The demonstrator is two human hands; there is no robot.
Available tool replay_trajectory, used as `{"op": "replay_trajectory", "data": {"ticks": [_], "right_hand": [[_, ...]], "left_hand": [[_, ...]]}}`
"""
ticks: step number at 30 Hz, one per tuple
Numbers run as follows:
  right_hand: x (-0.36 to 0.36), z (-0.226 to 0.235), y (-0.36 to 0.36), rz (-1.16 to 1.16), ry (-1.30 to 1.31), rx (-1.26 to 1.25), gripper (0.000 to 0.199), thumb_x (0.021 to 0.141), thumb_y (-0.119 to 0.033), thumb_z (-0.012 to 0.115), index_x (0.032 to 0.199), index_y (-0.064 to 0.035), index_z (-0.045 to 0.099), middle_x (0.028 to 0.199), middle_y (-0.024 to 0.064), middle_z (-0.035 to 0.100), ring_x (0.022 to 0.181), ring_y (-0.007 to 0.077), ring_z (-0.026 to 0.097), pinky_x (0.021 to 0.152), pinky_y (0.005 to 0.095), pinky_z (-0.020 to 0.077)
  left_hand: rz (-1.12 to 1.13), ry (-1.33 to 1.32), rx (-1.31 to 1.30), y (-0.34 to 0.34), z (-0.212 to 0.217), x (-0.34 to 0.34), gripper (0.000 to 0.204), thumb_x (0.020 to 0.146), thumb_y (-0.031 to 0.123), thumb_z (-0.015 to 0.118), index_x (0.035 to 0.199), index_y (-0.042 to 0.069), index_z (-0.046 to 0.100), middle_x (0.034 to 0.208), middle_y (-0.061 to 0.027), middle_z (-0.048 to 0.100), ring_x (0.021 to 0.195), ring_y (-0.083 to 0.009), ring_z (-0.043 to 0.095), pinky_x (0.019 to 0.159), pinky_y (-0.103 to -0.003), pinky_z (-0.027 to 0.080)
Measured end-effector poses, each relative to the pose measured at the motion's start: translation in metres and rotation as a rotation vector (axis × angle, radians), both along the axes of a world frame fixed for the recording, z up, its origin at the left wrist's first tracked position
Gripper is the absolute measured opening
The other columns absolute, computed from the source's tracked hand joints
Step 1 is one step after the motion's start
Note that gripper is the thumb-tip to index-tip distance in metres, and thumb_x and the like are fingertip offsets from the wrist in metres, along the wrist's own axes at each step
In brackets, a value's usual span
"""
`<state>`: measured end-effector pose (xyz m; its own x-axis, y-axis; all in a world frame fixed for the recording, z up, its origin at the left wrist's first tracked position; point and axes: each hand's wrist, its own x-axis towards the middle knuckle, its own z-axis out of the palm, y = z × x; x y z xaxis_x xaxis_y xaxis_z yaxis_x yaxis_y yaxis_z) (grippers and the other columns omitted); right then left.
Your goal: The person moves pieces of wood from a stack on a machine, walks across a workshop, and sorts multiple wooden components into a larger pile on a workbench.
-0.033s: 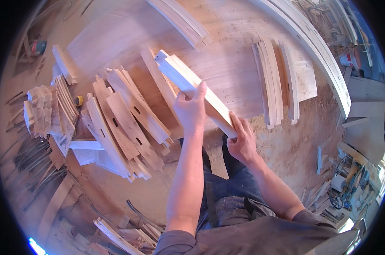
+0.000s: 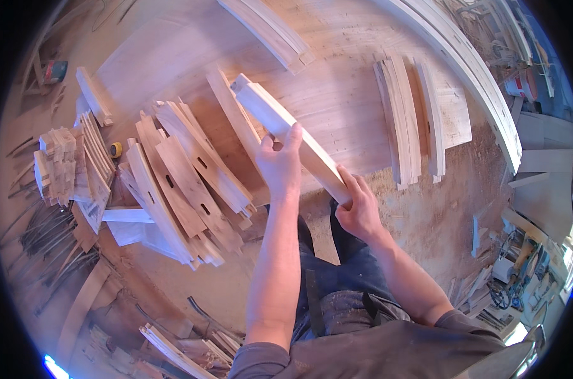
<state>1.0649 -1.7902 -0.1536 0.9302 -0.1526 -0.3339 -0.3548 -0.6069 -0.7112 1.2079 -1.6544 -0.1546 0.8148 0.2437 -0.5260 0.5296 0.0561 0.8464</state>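
Note:
A pale wooden rail (image 2: 315,155) slants across the middle, raised above the work surface (image 2: 343,101), with a narrower, stepped end pointing far left. My left hand (image 2: 280,164) is closed around its middle, thumb lying along the top. At the near end my right hand (image 2: 360,207) grips it, fingers over the far side. Just left of the rail, a narrow board (image 2: 228,101) lies on the surface, partly hidden by my left hand. Several boards with slots (image 2: 184,189) are stacked loosely to the left of my left forearm.
More cut pieces (image 2: 397,120) lie at the right, and others (image 2: 267,35) at the far side. Long pale rails (image 2: 473,60) curve along the far right. A yellow tape measure (image 2: 115,150) sits beside stacked offcuts (image 2: 59,161) on the left. Tools and scraps (image 2: 514,271) crowd the lower right.

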Motion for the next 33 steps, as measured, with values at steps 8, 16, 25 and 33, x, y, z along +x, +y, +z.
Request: {"op": "replay_trajectory", "data": {"ticks": [8,16,25,33], "right_hand": [[0.017,-0.022,-0.012,-0.447,0.585,1.257,0.086,0.059,-0.008,0.052,0.145,0.0041,0.048,0.118,0.0216,0.066,0.099,0.0338,0.07,0.092,0.0416,0.0575],[0.006,-0.028,-0.011,-0.352,0.552,1.113,0.071,0.078,-0.006,0.063,0.147,0.0015,0.048,0.124,0.018,0.064,0.101,0.0262,0.069,0.085,0.0382,0.057],[-0.015,-0.049,0.014,-0.317,0.252,0.745,0.08,0.082,-0.008,0.076,0.154,-0.0023,0.041,0.125,0.0139,0.063,0.118,0.0221,0.059,0.102,0.0361,0.0482],[-0.003,-0.059,-0.008,-0.415,0.469,1.161,0.092,0.074,0.002,0.072,0.159,-0.0115,0.039,0.105,0.007,0.063,0.097,0.0162,0.06,0.079,0.033,0.0533]], "left_hand": [[-0.149,0.235,-0.168,0.013,-0.051,-0.065,0.037,0.097,0.014,0.064,0.127,-0.005,0.059,0.112,-0.0106,0.064,0.097,-0.0189,0.061,0.092,-0.034,0.05],[0.07,0.25,-0.561,0.013,-0.054,-0.079,0.047,0.1,0.009,0.063,0.142,-0.007,0.05,0.122,-0.0133,0.064,0.106,-0.0222,0.063,0.093,-0.04,0.052],[-0.259,0.096,0.257,-0.006,-0.053,-0.063,0.082,0.082,0.019,0.082,0.146,-0.014,0.042,0.122,-0.0245,0.06,0.112,-0.0317,0.06,0.097,-0.037,0.048],[-0.254,-0.156,0.784,0.019,-0.057,-0.053,0.074,0.085,0.015,0.08,0.144,-0.011,0.044,0.123,-0.0228,0.054,0.111,-0.0319,0.054,0.096,-0.043,0.047]]}}
